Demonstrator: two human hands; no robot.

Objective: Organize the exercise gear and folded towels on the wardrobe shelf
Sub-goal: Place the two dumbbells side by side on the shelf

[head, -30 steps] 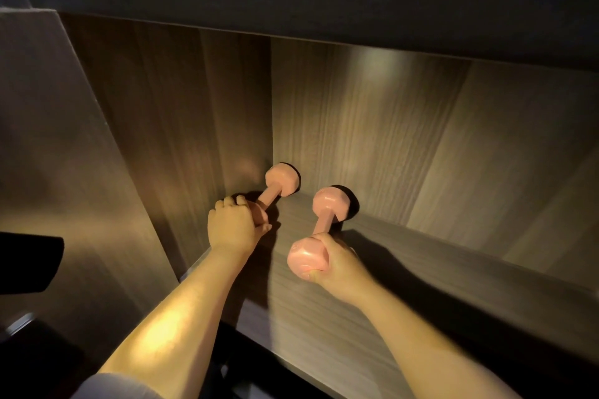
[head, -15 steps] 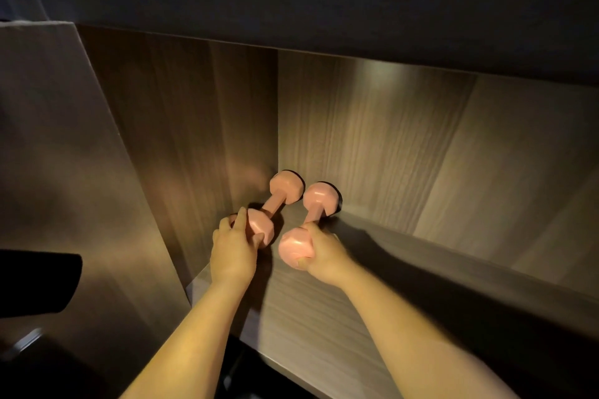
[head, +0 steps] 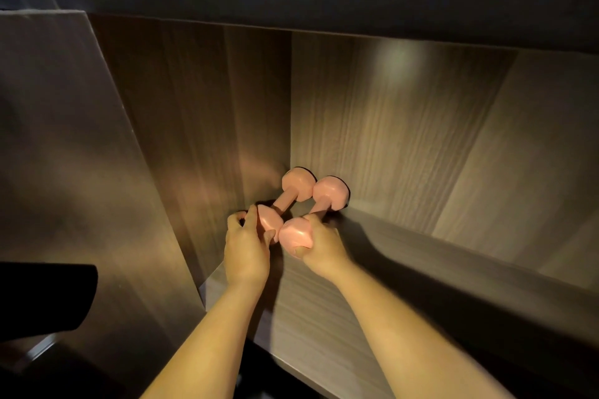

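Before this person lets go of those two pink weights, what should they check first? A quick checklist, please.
1. Far head of the left dumbbell tucked into the back corner: ok.
2. The right dumbbell lies close beside it, far heads together: ok.
3. Near heads resting flat on the shelf: cannot tell, the hands cover them.
4. The left hand and the right hand each grip one near head: ok.
5. Bare shelf board showing to the right for more gear: ok.
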